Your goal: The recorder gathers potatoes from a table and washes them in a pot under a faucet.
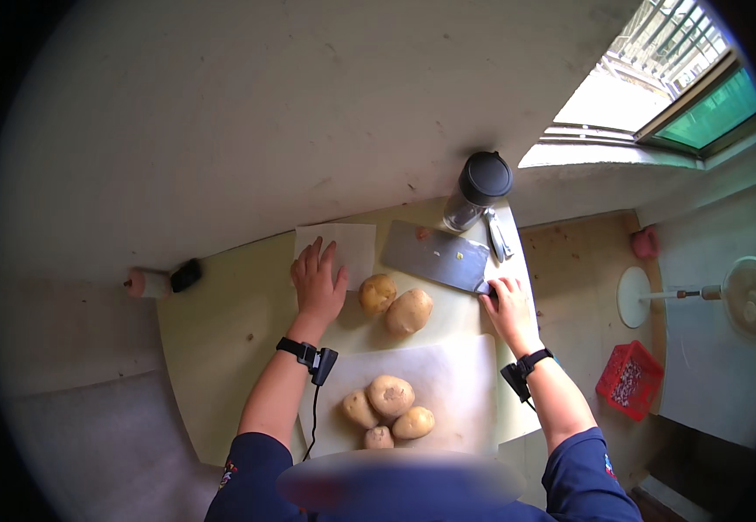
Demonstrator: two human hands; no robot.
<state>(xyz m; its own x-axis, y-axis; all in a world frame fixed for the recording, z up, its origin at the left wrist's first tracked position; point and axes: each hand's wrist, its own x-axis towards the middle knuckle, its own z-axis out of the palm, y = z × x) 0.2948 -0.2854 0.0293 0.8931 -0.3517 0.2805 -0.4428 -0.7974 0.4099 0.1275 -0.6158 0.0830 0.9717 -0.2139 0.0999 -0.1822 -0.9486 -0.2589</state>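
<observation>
My left hand (319,283) lies with its fingers spread over a white square sheet (353,246), paper or cloth. The fingers of my right hand (510,315) are closed round the dark handle of a cleaver (434,254), whose broad grey blade lies flat on the table, pointing left, with small bits stuck to it. Between my hands two potatoes, a darker one (378,294) and a paler one (409,311), sit side by side on the tabletop. Closer to me, several more potatoes (391,396) are grouped on a whitish cutting board (465,374).
Past the cleaver stand a clear bottle with a black lid (486,178) and a slim silver tool (500,237). The pale table (221,348) meets a wall. A small bottle (156,283) is at far left. On the right are a red basket (630,380) and a fan (750,298).
</observation>
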